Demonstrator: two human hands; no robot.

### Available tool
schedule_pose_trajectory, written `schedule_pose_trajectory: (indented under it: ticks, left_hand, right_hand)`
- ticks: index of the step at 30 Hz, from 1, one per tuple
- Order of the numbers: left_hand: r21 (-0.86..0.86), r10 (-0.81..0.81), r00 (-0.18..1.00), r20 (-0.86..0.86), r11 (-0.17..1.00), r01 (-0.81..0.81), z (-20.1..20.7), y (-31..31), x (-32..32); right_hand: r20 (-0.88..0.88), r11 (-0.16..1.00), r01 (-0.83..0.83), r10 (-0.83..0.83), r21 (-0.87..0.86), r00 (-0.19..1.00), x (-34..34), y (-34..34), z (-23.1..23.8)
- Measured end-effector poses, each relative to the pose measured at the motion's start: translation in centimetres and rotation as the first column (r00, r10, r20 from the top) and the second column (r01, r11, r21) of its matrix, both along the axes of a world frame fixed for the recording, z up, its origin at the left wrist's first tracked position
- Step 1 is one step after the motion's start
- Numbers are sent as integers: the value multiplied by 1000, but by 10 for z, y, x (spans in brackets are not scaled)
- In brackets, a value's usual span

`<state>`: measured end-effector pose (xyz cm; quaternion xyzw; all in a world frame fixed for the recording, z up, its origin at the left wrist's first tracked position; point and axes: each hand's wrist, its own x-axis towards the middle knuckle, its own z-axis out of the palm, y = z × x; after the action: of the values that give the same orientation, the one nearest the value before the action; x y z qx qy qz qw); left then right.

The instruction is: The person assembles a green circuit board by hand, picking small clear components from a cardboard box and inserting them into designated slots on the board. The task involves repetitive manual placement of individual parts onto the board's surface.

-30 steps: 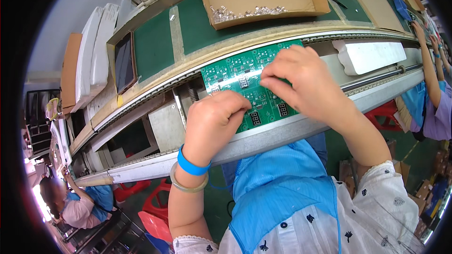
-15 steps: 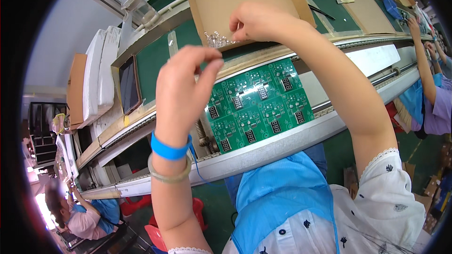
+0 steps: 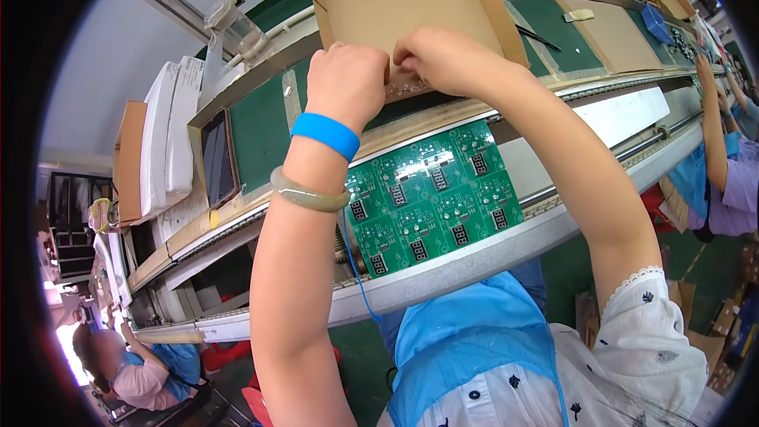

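Observation:
Both of my hands are at the near edge of a shallow cardboard box [image 3: 395,0]. Small clear parts [image 3: 405,88] lie in its near corner, partly covered by my hands. My left hand [image 3: 346,83], with a blue wrist strap [image 3: 326,134] and a bangle, is curled over the box's near left corner; its fingertips are hidden. Just beside it, my right hand [image 3: 447,62] has thumb and fingers drawn together over the clear parts. Whatever either hand holds is too small or hidden. Below them a green circuit board [image 3: 431,198] with several digit displays rests on the conveyor rails.
The metal front rail [image 3: 443,269] runs along my side of the line. A dark tablet-like panel [image 3: 220,150] and white foam slabs [image 3: 170,130] stand at left. Black tweezers [image 3: 539,38] lie right of the box. Other people work at far left and right.
My left hand has moved up and forward from above the board's left side to the box. My right hand has shifted slightly down and right, its fingers still drawn together.

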<state>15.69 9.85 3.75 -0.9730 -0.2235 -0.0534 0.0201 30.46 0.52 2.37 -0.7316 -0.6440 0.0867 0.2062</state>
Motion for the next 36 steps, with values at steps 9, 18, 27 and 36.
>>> schedule_pose_trajectory:
  ticks: [9, 18, 27, 36]
  left_hand:
    - [94, 5, 998, -68, 996, 1, -5, 1, 7]
    - [83, 83, 989, -120, 994, -73, -1, -4, 14]
    - [-307, 182, 918, 354, 949, -69, 3, -2, -4]
    - [-829, 550, 641, 535, 488, 274, 19, -48, -70]
  right_hand:
    - [-616, 975, 85, 62, 207, 785, 6, -17, -3]
    - [-681, 954, 189, 21, 233, 732, -4, -34, 0]
    - [-800, 927, 258, 69, 272, 596, -25, -66, 5]
    - [-992, 998, 46, 26, 32, 124, -64, -97, 3]
